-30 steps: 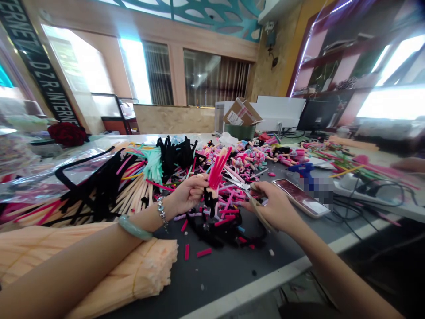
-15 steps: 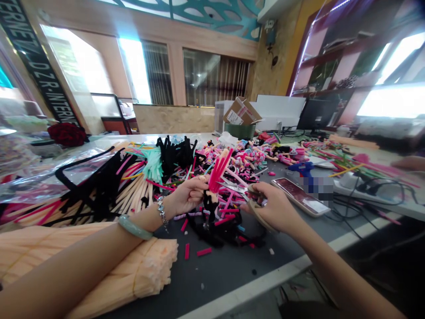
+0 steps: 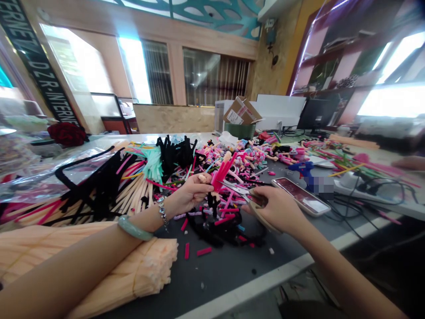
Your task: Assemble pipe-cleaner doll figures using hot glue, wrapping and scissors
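Scissors [image 3: 237, 190] now closer to pink bundle [image 3: 222, 170] gripped by left hand [image 3: 192, 192]; right hand [image 3: 277, 208] grips scissors.

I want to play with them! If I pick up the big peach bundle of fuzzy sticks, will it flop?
Probably only a little: the peach bundle is tied tightly. It likely feels light, being thin fuzzy sticks. Loose black ones nearby curve, so single sticks probably bend easily.

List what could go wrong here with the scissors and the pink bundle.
The scissors in the right hand point at the pink pipe-cleaner bundle close to the left hand's fingertips, so a nick seems possible. Cut bits already litter the table; more may scatter.
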The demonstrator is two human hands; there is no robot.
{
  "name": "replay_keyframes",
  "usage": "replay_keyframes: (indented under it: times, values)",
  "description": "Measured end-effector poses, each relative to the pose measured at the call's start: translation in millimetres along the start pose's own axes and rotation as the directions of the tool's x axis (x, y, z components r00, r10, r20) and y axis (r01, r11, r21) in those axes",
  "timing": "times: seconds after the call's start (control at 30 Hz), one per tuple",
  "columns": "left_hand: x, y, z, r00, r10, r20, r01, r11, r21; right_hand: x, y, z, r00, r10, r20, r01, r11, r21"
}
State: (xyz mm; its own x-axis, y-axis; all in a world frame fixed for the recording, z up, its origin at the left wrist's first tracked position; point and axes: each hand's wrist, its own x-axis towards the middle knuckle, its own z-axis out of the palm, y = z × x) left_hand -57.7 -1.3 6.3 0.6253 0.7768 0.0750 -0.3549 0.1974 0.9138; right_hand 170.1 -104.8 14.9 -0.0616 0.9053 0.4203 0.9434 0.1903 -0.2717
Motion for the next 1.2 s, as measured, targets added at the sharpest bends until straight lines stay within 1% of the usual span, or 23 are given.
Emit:
replay_keyframes:
  times: [0.1,0.23,0.37,0.57,0.73,1.0,1.1,1.2]
  values:
    - [1,-1,0.6,1.000,0.022,-0.013,-0.021,0.998,0.059,0,2,1,1.000,0.015,0.024,-0.016,1.000,0.017]
    - [2,-3,-0.2,0.998,0.051,-0.022,-0.048,0.991,0.128,1,6,4,0.997,0.005,0.071,-0.008,0.999,0.033]
    - [2,-4,0.2,0.998,0.052,-0.028,-0.047,0.985,0.164,2,11,9,0.994,0.001,0.108,-0.003,1.000,0.021]
    - [2,-6,0.8,0.994,0.096,-0.046,-0.082,0.969,0.231,3,14,18,0.994,0.032,0.103,-0.036,0.999,0.039]
    - [4,-7,0.0,0.991,0.121,-0.064,-0.101,0.963,0.250,3,13,21,0.993,0.052,0.108,-0.056,0.998,0.031]
    - [2,-6,2.2,0.982,0.172,-0.079,-0.142,0.943,0.301,2,14,23,0.992,0.023,0.121,-0.028,0.999,0.043]
    - [2,-7,2.5,0.977,0.199,-0.076,-0.162,0.926,0.342,2,15,22,0.990,0.002,0.144,-0.010,0.999,0.052]
    - [2,-7,1.6,0.973,0.222,-0.062,-0.180,0.899,0.398,1,14,22,0.990,0.001,0.143,-0.008,0.999,0.052]
